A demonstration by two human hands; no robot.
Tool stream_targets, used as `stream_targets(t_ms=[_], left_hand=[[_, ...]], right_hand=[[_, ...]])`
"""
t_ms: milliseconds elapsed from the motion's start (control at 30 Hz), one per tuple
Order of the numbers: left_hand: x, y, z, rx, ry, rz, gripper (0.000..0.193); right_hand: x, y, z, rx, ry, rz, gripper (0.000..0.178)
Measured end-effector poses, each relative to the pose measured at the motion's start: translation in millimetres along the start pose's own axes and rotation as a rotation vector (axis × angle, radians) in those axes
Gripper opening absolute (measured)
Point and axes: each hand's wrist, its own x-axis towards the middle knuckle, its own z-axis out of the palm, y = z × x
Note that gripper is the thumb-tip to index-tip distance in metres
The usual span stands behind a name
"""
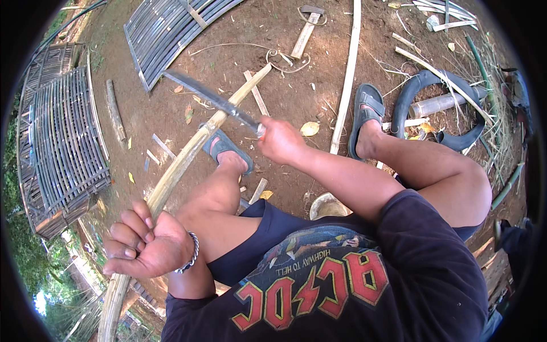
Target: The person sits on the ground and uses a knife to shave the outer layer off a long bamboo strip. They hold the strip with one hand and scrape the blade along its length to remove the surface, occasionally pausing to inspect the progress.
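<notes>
Pale wooden strip [188,154]: slanting past left foot [229,161], knife [213,101] across it | right hand [280,141]: clamped on knife's handle | left hand [151,242]: curled at strip, grip unclear | risk: strip rolling could send knife skidding towards foot.

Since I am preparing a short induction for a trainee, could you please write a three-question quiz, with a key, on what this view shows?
1. Multiple choice: What does the right hand hold, its blade crossing the long pale pole in this view?
A) a handsaw
B) a machete
C) a pair of pliers

2. True or false: A bracelet circles the wrist of the right hand.

3. Short answer: Which foot is nearer the curved black rubber tube?

Key:
1. B.
2. False: the bracelet is on the wrist of the left hand.
3. The right foot.
</notes>
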Motion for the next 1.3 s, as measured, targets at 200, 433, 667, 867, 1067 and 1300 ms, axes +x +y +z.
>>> stream_targets(t_ms=[200, 433, 667, 867, 1067, 1300], left_hand=[[0.4, 0.8, -1.2, -0.036, -0.072, 0.022, 0.05], [-5.4, -0.2, 8.6, 0.034, 0.011, 0.044, 0.05], [-4.2, -1.1, 10.6, -0.028, -0.039, 0.028, 0.05], [-1.5, -0.4, 11.0, 0.021, -0.008, 0.027, 0.051], [-1.9, 0.8, 12.8, 0.022, 0.01, 0.025, 0.05], [-2.7, 0.4, 10.2, 0.019, -0.009, 0.033, 0.049]], right_hand=[[-2.5, -12.8, -5.4, -0.044, -0.025, -0.09, 0.034], [12.6, 8.8, -4.2, -0.061, -0.039, -0.049, 0.033], [27.6, 18.2, -9.9, -0.052, -0.013, 0.014, 0.035], [25.4, 7.1, -2.9, -0.047, -0.027, -0.076, 0.039], [21.8, 6.0, -0.5, -0.093, -0.03, -0.126, 0.039], [25.5, 14.3, 1.1, -0.095, -0.01, -0.065, 0.036]])
